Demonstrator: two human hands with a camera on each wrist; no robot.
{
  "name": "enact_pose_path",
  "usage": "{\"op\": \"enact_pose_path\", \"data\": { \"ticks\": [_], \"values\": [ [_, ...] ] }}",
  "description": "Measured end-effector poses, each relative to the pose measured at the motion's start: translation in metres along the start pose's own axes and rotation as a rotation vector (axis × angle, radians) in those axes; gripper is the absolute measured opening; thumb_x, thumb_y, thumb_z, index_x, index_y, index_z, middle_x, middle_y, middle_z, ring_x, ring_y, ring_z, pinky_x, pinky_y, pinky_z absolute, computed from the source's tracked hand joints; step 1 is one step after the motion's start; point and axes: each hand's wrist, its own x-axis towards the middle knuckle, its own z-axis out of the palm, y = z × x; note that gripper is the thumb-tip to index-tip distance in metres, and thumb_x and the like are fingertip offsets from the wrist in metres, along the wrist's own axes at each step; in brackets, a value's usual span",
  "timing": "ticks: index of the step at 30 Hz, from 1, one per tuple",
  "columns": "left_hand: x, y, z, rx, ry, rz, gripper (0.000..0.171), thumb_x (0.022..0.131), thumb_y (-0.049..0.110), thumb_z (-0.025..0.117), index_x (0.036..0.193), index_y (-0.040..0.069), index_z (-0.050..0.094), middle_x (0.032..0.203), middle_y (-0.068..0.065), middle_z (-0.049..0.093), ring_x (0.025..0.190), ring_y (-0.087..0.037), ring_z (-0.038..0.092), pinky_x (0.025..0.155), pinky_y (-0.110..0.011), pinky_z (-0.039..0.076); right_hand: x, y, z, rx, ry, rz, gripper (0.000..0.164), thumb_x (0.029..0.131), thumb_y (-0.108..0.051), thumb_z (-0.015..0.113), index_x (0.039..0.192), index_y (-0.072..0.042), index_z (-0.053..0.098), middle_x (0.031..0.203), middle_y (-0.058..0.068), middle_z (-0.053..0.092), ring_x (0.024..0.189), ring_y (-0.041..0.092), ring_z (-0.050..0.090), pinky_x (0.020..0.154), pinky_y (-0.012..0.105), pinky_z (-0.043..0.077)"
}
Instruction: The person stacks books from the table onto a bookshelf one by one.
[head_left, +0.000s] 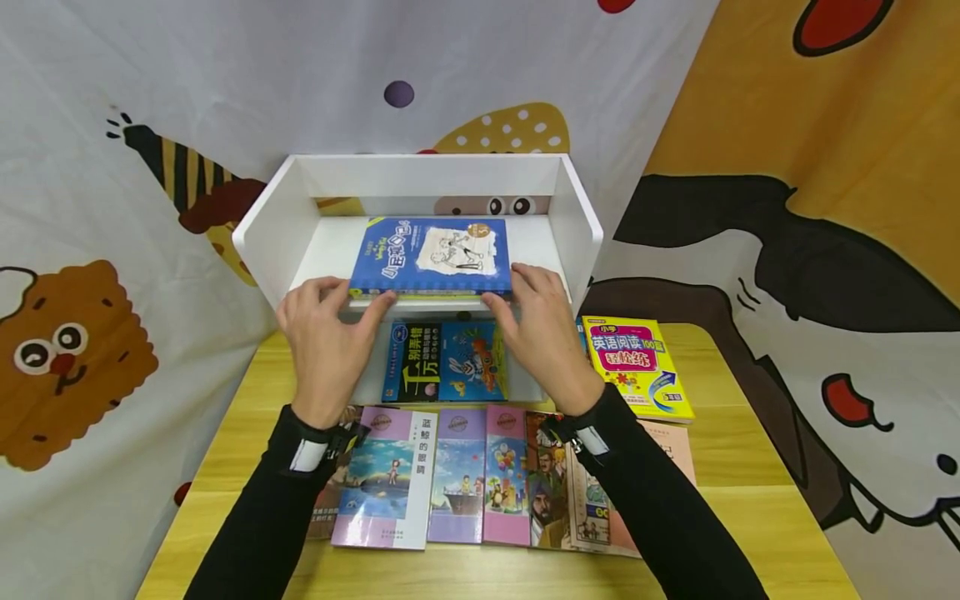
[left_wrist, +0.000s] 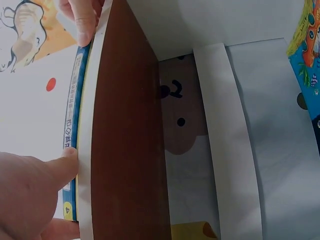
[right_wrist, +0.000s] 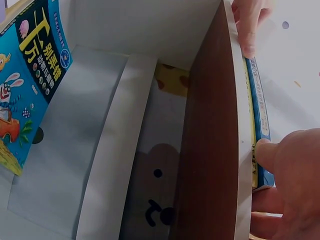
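Note:
A blue comic-style book (head_left: 431,254) lies flat on the upper board of a white bookshelf (head_left: 431,177), its spine toward me along the front edge. Beneath it shows a thin yellow spine (right_wrist: 254,165). My left hand (head_left: 330,346) holds the near left corner, thumb on the spine and fingers at the side. At the near right corner my right hand (head_left: 546,337) grips in the same way. Both wrist views show thumbs pressed to the spines, right at the board's edge.
On the lower shelf lies a black-and-blue book (head_left: 448,362) with a rabbit picture. Several books, among them a purple one (head_left: 456,475), lie along the wooden table (head_left: 757,500) in front. A yellow workbook (head_left: 637,367) is right of the shelf. A printed curtain (head_left: 225,67) hangs behind.

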Motion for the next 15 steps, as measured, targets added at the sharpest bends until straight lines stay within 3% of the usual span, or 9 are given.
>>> {"op": "enact_pose_path", "data": {
  "ticks": [15],
  "values": [
    [0.0014, -0.0010, 0.0003, 0.015, -0.009, -0.016, 0.061, 0.076, 0.059, 0.068, 0.114, 0.012, 0.068, 0.106, -0.013, 0.059, 0.105, -0.028, 0.044, 0.094, -0.053, 0.021, 0.0040, 0.0024, 0.0035, -0.006, 0.030, 0.005, 0.053, 0.092, -0.046, 0.055, 0.122, -0.003, 0.061, 0.127, 0.015, 0.058, 0.119, 0.030, 0.043, 0.100, 0.046, 0.036]
  ]
}}
